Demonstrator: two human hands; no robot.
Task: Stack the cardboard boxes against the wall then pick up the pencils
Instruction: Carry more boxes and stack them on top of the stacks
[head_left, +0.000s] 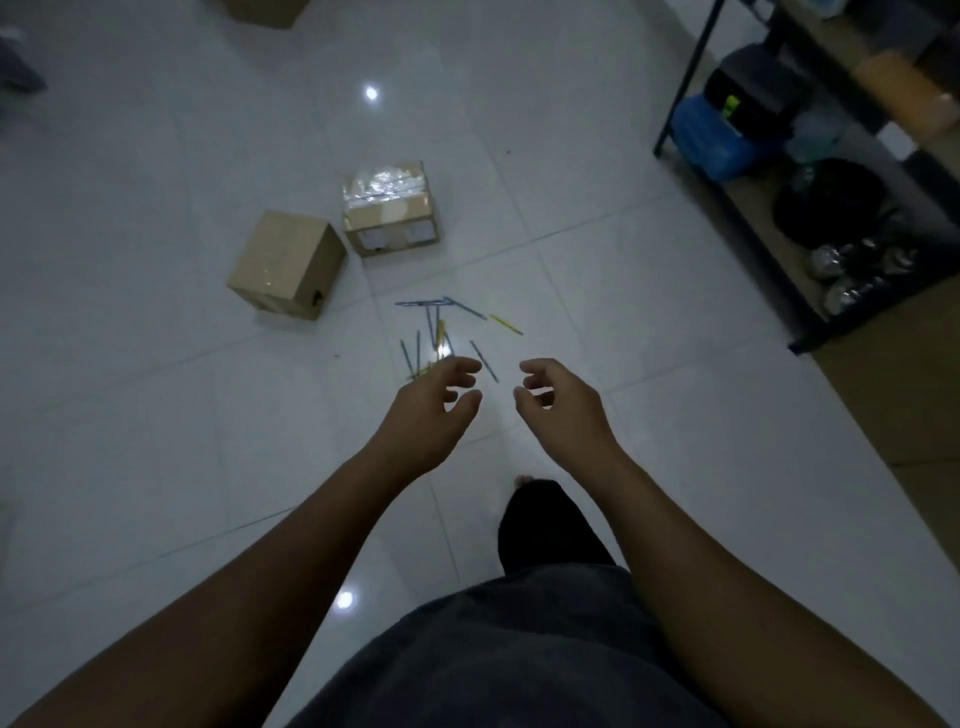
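Note:
Two cardboard boxes lie on the white tiled floor ahead of me: a plain brown box (284, 265) tipped on its side at the left, and a taped box (390, 208) with shiny plastic tape just right of it. Several pencils (441, 332), blue-grey and yellow, are scattered on the tiles in front of the boxes. My left hand (431, 410) hovers above the near end of the pencils with curled, spread fingers and holds nothing. My right hand (561, 405) hangs beside it, also open and empty. Part of another cardboard box (265, 6) shows at the top edge.
A dark metal shelf rack (810, 218) stands on the right with a blue container (711, 140), black bags and jars on its lowest shelf. My leg and bare foot (524, 480) are below my hands. A dark object (21, 67) sits at the far left.

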